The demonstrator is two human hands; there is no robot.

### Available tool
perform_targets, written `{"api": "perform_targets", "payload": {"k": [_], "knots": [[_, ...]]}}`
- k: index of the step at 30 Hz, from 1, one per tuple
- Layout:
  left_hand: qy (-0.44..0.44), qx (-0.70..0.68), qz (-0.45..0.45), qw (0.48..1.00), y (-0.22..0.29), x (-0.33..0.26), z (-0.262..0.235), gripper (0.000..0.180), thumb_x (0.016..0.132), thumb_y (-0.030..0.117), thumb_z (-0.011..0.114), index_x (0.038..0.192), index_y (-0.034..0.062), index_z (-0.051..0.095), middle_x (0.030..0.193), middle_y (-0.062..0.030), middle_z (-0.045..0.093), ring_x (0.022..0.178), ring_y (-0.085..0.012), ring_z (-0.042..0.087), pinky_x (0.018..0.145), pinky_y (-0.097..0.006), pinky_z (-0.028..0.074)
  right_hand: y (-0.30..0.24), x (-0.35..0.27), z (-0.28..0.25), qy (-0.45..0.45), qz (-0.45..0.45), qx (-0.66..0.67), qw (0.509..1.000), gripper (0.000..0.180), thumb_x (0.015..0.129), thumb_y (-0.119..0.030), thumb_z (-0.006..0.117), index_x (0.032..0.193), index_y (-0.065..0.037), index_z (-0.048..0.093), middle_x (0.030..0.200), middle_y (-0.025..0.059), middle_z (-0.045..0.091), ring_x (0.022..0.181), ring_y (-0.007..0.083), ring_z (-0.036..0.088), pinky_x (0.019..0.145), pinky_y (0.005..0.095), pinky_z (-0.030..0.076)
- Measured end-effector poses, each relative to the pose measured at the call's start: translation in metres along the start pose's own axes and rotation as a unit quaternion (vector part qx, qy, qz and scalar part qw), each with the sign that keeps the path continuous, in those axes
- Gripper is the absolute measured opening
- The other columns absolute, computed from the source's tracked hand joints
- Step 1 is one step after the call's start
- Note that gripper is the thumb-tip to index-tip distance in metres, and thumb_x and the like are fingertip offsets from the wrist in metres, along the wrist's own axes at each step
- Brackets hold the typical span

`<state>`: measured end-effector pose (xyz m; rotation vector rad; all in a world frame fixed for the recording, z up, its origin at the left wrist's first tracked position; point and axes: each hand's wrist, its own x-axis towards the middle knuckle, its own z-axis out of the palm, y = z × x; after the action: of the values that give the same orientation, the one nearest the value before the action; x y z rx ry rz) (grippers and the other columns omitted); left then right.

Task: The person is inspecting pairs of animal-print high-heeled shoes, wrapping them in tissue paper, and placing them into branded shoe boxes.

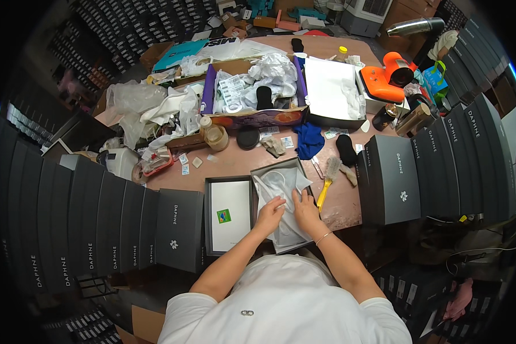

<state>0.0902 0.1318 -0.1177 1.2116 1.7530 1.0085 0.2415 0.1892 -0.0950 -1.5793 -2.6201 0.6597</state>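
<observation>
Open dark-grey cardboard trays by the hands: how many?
2, side by side: the left tray, holding a white sheet with a green sticker; the right tray, holding white wrapping under the left hand and right hand. Any underneath would be hidden.

A purple-edged carton stands toward the back of the desk, filled with crumpled white paper and sheets of barcode labels. Clear plastic bags heap up to its left. In front of the carton are a white-capped bottle, a round black tin and a crumpled blue cloth. Farther right lies a yellow-handled brush, bristle end pointing away, near a black oblong item. Behind these sits a bright orange device. Dark grey shoeboxes stand in rows at the left and right. A white air cooler stands beyond the desk.
</observation>
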Motion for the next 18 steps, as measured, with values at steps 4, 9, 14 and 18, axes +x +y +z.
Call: {"api": "perform_targets", "payload": {"k": [4,9,14,18], "knots": [[0.126,0.072,0.019,0.989,0.001,-0.062,-0.081,0.043,0.086,0.015,0.062,0.123,-0.0043,0.051,0.12,-0.0221,0.054,0.108,-0.0342,0.055,0.091,-0.041,0.045,-0.02,-0.027,-0.034,0.064,-0.103,0.044,0.992,0.052,0.081,-0.012,0.067,0.129,-0.001,0.049,0.132,0.0279,0.044,0.117,0.0445,0.048,0.096,0.0447,0.044],[-0.077,0.238,-0.038,0.967,-0.058,-0.103,-0.082,0.024,0.086,0.022,0.06,0.09,-0.0017,0.059,0.08,-0.019,0.061,0.077,-0.0373,0.061,0.071,-0.045,0.049,0.0,-0.048,-0.071,0.032,-0.091,0.227,0.969,0.044,0.082,-0.014,0.067,0.122,0.001,0.055,0.121,0.0234,0.055,0.113,0.0379,0.053,0.095,0.0433,0.045],[0.03,-0.114,-0.02,0.993,0.073,-0.12,-0.158,0.023,0.089,0.015,0.059,0.071,-0.0002,0.054,0.061,-0.0053,0.052,0.055,-0.0138,0.05,0.052,-0.029,0.041,-0.017,-0.06,-0.11,-0.045,0.003,0.409,0.912,0.05,0.09,-0.025,0.062,0.131,0.0,0.048,0.125,0.0179,0.055,0.115,0.0291,0.054,0.096,0.0366,0.044],[-0.127,-0.457,-0.121,0.872,0.092,-0.116,-0.128,0.023,0.093,0.012,0.055,0.071,0.0035,0.055,0.069,0.002,0.053,0.062,-0.0066,0.046,0.057,-0.023,0.04,-0.014,-0.048,-0.087,-0.042,0.06,0.666,0.743,0.058,0.095,-0.039,0.054,0.139,-0.004,0.041,0.129,0.0112,0.054,0.117,0.0202,0.052,0.099,0.0326,0.042]]}}
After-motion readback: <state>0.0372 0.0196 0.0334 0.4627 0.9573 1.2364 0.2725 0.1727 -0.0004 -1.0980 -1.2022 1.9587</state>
